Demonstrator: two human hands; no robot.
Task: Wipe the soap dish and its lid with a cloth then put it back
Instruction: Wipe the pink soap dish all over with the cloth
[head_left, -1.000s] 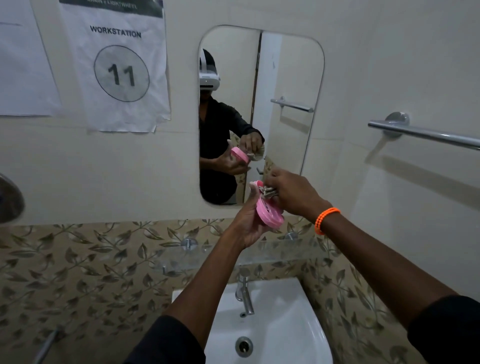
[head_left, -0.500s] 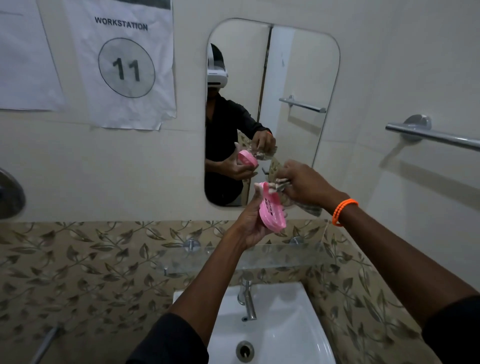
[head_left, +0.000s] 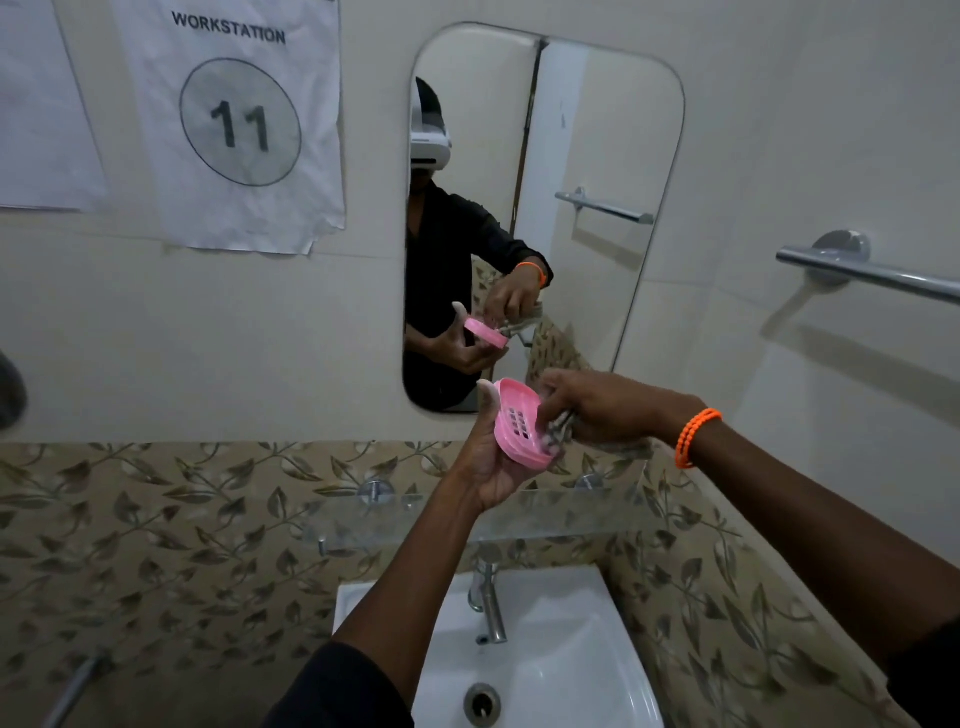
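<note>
Cradling the pink soap dish (head_left: 519, 426) at frame centre, the left hand (head_left: 485, 462) grips it; the right hand (head_left: 597, 410) pinches a cloth (head_left: 558, 431) against its inside.

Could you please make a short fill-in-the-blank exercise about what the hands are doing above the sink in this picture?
1. The left hand holds a soap dish whose colour is ____.
2. The right hand presses a ____ against the lower end of the dish.
3. On the right wrist sits a beaded bracelet coloured ____.
4. The paper sign on the wall shows the number ____.

Missing words: pink; cloth; orange; 11
</note>
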